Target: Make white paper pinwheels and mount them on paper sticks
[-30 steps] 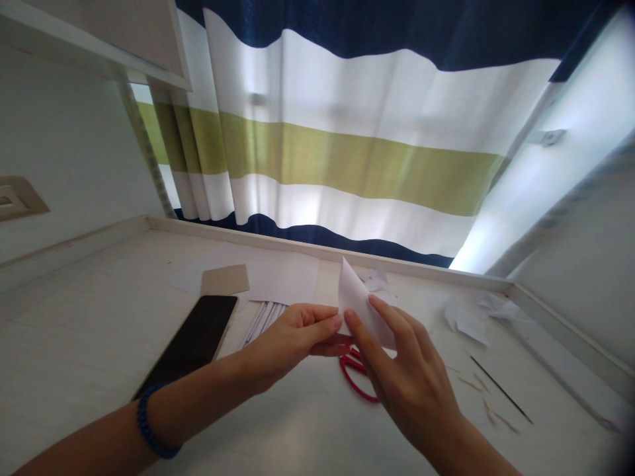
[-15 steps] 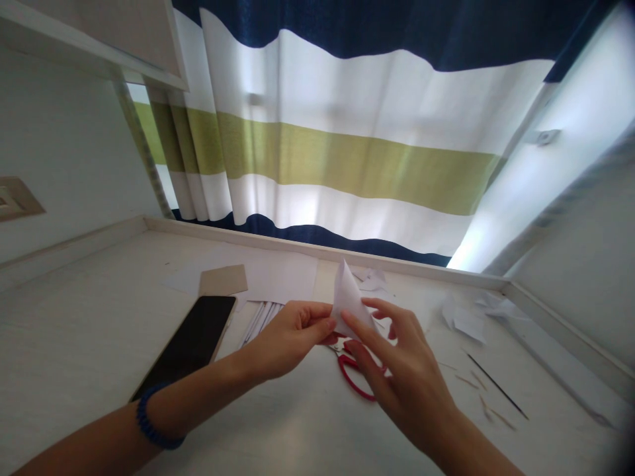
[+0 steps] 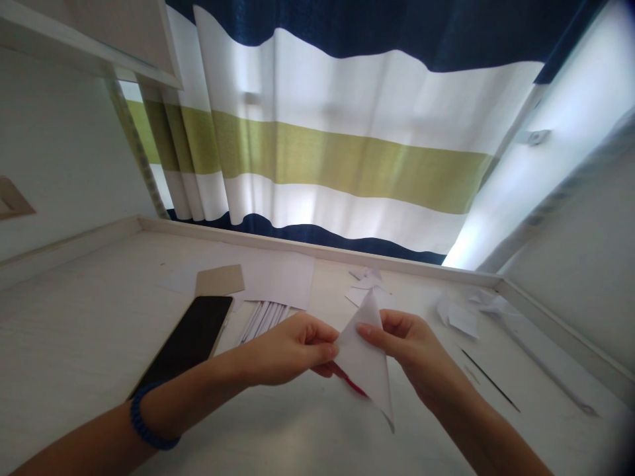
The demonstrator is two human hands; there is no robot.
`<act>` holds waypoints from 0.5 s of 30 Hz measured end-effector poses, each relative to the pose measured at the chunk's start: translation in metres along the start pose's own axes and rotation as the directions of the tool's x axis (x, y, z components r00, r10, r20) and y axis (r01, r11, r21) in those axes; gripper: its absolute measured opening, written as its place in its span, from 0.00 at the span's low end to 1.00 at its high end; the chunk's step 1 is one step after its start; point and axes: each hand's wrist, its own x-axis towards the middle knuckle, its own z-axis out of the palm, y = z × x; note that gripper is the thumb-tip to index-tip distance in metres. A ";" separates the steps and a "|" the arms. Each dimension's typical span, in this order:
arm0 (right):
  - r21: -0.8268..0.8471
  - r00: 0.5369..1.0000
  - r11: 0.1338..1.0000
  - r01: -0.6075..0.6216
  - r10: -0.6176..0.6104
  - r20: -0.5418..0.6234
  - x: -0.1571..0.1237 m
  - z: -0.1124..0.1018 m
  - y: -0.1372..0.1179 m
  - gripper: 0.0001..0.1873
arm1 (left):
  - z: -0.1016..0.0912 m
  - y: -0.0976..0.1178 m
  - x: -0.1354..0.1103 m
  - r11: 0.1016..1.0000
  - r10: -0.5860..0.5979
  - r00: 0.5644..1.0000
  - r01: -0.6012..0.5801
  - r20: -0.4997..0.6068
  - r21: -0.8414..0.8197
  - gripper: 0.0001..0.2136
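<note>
A folded piece of white paper (image 3: 364,354), roughly diamond-shaped with one point up and a long tip down, is held above the table between both hands. My left hand (image 3: 305,349), with a blue band on its wrist, pinches the paper's left corner. My right hand (image 3: 409,344) grips the right edge, thumb on the front and the other fingers behind it. Below and behind the paper, red-handled scissors (image 3: 356,387) are mostly hidden; only part of a handle shows.
A black phone (image 3: 186,340) lies left, beside a row of thin white paper rolls (image 3: 265,318). Behind are a beige card (image 3: 219,280) and white sheets (image 3: 280,277). Paper scraps (image 3: 459,317) and a thin dark stick (image 3: 489,380) lie right. A raised rim (image 3: 327,251) borders the table.
The paper has turned and its broad face now shows, with a tip pointing down over the scissors. My right hand has shifted from spread fingers on it to a pinch at its right edge.
</note>
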 end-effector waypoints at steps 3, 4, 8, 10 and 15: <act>-0.015 1.000 1.000 0.003 -0.003 -0.008 0.001 -0.002 0.001 0.13 | -0.002 -0.001 0.001 1.000 -0.030 0.999 0.030 0.016 -0.009 0.11; -0.027 1.000 1.000 0.005 -0.005 -0.006 0.002 -0.003 0.000 0.12 | -0.002 -0.002 0.001 0.999 -0.041 0.999 0.041 0.021 -0.011 0.11; -0.084 0.998 0.995 0.057 -0.058 -0.008 0.003 -0.006 -0.002 0.18 | -0.003 -0.003 0.002 0.998 -0.060 0.997 0.062 0.058 -0.025 0.10; -0.110 0.992 0.987 0.118 -0.122 -0.029 0.003 -0.007 -0.002 0.19 | -0.003 -0.003 0.002 0.997 -0.063 0.996 0.065 0.070 -0.028 0.10; -0.172 0.974 0.961 0.216 -0.224 -0.023 0.005 -0.010 0.002 0.18 | -0.001 -0.005 0.002 0.993 -0.090 0.993 0.096 0.081 -0.066 0.09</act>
